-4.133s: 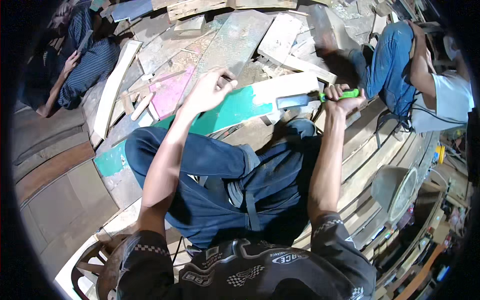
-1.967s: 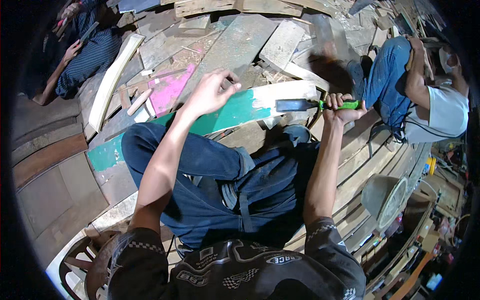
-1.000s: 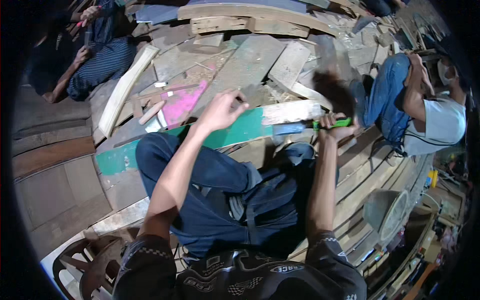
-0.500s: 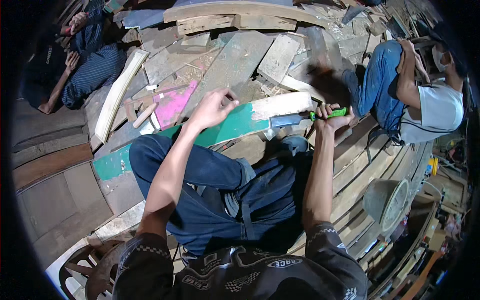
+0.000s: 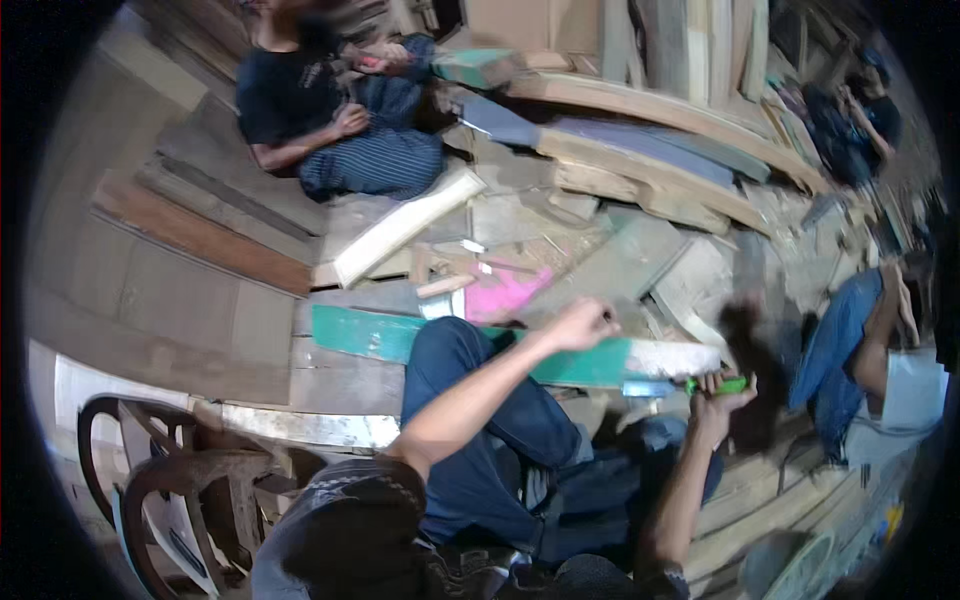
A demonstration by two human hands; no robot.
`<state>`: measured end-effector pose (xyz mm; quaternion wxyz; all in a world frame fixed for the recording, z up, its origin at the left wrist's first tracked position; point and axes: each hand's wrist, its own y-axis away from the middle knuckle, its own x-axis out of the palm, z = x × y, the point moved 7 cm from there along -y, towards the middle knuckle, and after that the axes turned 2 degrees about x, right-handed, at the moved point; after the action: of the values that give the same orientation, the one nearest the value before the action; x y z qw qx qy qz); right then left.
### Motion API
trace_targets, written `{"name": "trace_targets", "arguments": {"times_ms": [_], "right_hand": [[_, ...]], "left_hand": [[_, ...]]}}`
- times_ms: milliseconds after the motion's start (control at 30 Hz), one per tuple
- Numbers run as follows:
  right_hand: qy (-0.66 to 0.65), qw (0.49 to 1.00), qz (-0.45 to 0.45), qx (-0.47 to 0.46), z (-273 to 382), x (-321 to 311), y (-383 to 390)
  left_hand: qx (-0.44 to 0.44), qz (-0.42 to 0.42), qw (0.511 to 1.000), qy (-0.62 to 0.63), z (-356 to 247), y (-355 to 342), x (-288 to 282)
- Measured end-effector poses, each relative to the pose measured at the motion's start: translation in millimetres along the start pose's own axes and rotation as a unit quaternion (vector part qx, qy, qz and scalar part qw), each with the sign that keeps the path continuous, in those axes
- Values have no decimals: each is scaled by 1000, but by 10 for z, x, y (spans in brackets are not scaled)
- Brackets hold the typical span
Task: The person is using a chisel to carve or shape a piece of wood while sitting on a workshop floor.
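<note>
My right hand [image 5: 722, 398] is wrapped round the green handle of a chisel [image 5: 650, 388], its wide metal blade pointing left. Beneath the blade runs a long board [image 5: 580, 366], painted green with a bare whitish right end, lying across in front of my bent legs. Over the middle of this board hovers my left hand [image 5: 580, 325], its fingers curled in and slightly smeared, with nothing visible in them. A wooden mallet-like piece [image 5: 443, 287] lies beyond the board, beside a pink patch [image 5: 505, 290].
A person in striped trousers [image 5: 375, 160] sits at the far left; another in blue jeans [image 5: 840, 340] sits at the right. Curved timbers [image 5: 640, 170] are stacked at the back, a pale curved piece [image 5: 405, 230] lies nearer. Wooden chair-like frames [image 5: 190, 480] stand at lower left.
The whole view has swung left and up, so the scene sits lower and further right. The chisel stays in my right hand; my left hand stays raised over the board, its fingers curled more.
</note>
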<state>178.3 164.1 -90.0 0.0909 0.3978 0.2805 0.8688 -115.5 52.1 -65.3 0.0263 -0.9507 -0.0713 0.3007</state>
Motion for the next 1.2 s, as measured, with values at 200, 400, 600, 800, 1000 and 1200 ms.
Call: {"name": "trace_targets", "arguments": {"times_ms": [200, 400, 600, 800, 1000, 1200], "right_hand": [[23, 984, 174, -27, -136, 221, 106], [80, 931, 329, -136, -130, 522, 582], [202, 880, 386, -190, -600, 757, 1062], [191, 875, 411, -171, -349, 1052, 1373], [164, 860, 446, -187, -105, 1146, 1478], [190, 849, 445, -213, 13, 1059, 1511]], "left_hand": [[41, 9, 999, -17, -87, 227, -82], [90, -10, 996, -3, -391, 265, -135], [212, 190, 954, -89, -1412, 403, -145], [546, -208, 685, -436, -4478, -400, -3005], [592, -235, 638, -433, -5831, 190, -3545], [586, -212, 658, -423, -5717, 202, -3413]]}}
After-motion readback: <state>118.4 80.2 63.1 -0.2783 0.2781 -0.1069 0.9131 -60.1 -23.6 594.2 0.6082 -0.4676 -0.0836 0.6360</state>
